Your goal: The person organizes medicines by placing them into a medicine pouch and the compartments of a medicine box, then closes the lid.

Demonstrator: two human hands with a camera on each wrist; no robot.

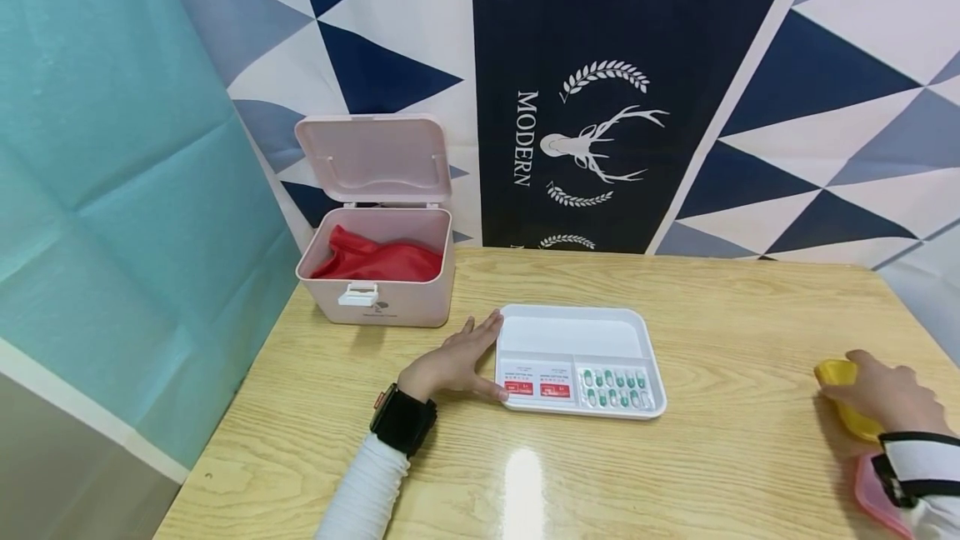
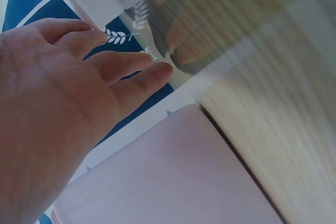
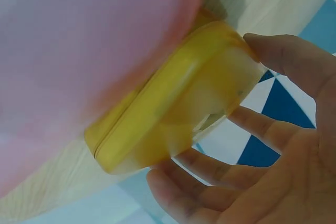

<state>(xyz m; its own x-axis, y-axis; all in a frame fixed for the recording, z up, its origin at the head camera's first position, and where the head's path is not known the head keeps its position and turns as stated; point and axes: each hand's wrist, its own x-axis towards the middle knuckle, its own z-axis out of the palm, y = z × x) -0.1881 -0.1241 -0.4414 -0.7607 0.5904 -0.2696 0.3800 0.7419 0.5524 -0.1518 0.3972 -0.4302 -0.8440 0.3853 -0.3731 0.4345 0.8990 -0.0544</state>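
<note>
My left hand (image 1: 459, 361) rests at the left edge of a white divided tray (image 1: 573, 325), thumb and fingers spread along its side. In the tray's front compartments lie two white-and-red packets (image 1: 536, 382) and blister packs of green-and-white capsules (image 1: 617, 386). In the left wrist view the left hand (image 2: 79, 82) shows loosely extended fingers. At the far right my right hand (image 1: 896, 394) grips a translucent yellow case (image 1: 857, 419), its thumb at one end and fingers along the other side. The right wrist view shows the case (image 3: 173, 98) between thumb and fingers.
A pink box (image 1: 386, 307) with its lid raised stands at the back left, holding a red pouch-like item (image 1: 382, 261). A pink container (image 1: 873, 494) sits near the right wrist. Patterned wall covering (image 1: 405, 15) backs the wooden table (image 1: 720, 307); a teal sheet (image 1: 112, 190) hangs left.
</note>
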